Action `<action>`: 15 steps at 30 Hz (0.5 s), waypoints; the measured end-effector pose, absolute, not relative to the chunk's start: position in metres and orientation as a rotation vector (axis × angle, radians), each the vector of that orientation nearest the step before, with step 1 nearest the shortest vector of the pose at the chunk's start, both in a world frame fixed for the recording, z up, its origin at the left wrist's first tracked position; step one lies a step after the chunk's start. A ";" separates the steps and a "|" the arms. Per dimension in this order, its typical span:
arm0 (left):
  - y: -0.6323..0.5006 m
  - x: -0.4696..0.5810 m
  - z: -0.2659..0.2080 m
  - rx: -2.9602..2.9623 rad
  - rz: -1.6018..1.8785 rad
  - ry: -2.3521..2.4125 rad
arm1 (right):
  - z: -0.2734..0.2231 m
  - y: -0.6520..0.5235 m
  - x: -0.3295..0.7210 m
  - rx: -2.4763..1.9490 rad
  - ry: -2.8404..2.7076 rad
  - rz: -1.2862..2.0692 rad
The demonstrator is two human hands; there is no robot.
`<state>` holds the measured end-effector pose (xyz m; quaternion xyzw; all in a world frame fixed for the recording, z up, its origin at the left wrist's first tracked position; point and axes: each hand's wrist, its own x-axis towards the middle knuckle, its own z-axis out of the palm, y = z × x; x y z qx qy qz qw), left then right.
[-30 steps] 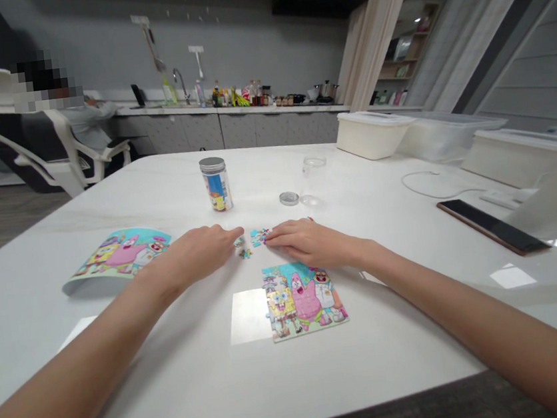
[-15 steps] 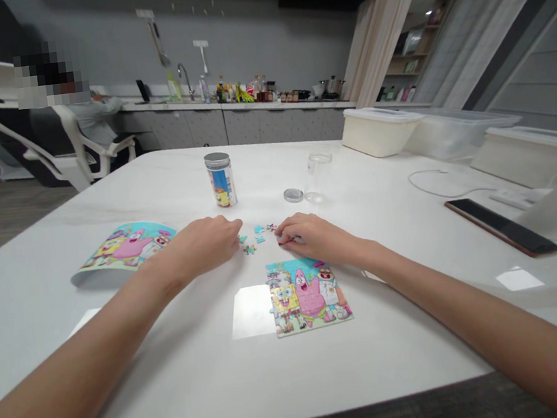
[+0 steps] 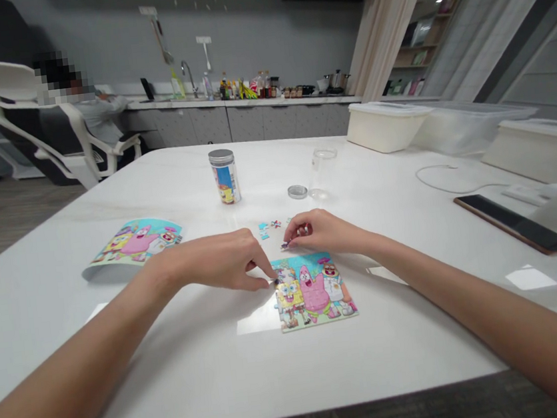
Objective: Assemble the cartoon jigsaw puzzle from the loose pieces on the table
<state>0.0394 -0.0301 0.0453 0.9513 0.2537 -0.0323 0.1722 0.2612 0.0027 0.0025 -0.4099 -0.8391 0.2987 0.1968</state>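
A nearly filled cartoon jigsaw puzzle [image 3: 315, 292] lies flat near the table's front. At its upper left edge, my left hand [image 3: 227, 263] pinches a small puzzle piece [image 3: 275, 281] between thumb and index finger, largely hidden by the fingertips. Just above the puzzle, my right hand [image 3: 319, 232] has its fingers closed on another puzzle piece [image 3: 284, 246]. Several loose pieces [image 3: 263, 231] lie beyond, between the two hands. To the left rests a curled picture sheet [image 3: 136, 242] with the same characters.
Farther back stand a labelled jar with a metal lid [image 3: 225, 178] and a clear jar [image 3: 323, 176], with a loose lid [image 3: 297, 192] beside it. A phone [image 3: 514, 222], a cable and storage boxes [image 3: 387, 128] occupy the right side. A person sits in a chair [image 3: 81, 134] at back left.
My left hand has moved right and toward me, from the loose pieces to the puzzle's left edge. My right hand has shifted slightly, now showing a piece at its fingertips.
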 end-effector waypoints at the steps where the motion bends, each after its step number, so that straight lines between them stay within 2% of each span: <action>1: -0.030 0.040 0.045 2.697 -0.093 0.695 | 0.005 0.002 0.261 -1.145 -2.351 0.835; 4: -0.030 0.040 0.044 2.703 -0.081 0.646 | 0.009 0.003 0.264 -1.083 -2.342 0.900; 10: -0.029 0.039 0.043 2.707 -0.081 0.612 | 0.012 0.004 0.267 -1.014 -2.289 1.255; 15: -0.029 0.038 0.042 2.701 -0.101 0.618 | 0.012 -0.002 0.263 -1.030 -2.293 1.319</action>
